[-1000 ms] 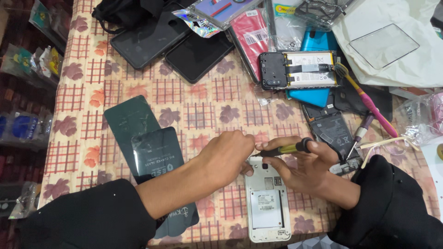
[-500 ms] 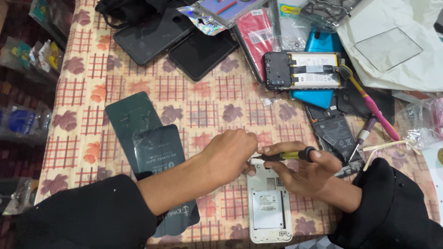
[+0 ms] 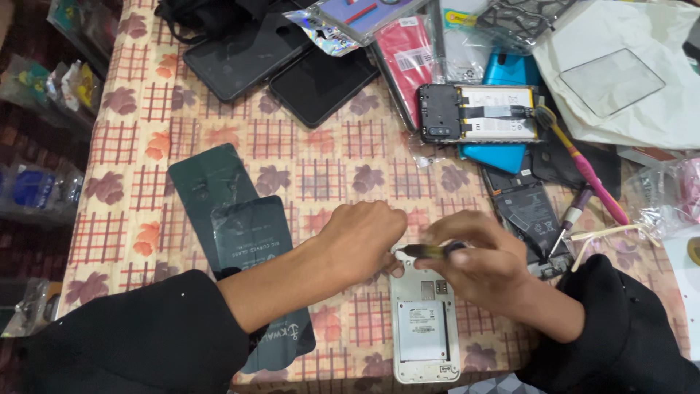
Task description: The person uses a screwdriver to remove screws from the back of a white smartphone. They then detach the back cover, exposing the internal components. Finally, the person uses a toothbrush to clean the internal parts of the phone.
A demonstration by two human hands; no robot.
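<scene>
We pinch the screwdriver (image 3: 430, 250) in our right hand (image 3: 477, 259), left hand (image 3: 364, 237) curled steadying the opened white phone (image 3: 423, 328), mid-unscrewing; next needs careful tip seating.

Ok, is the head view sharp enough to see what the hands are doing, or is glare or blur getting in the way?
Head view: even, soft light with faint shadows; the white phone is sharp. The right hand and its screwdriver look slightly smeared, and the left hand hides the tip. Mild glare on the foil packet; edges bow a little.
</scene>
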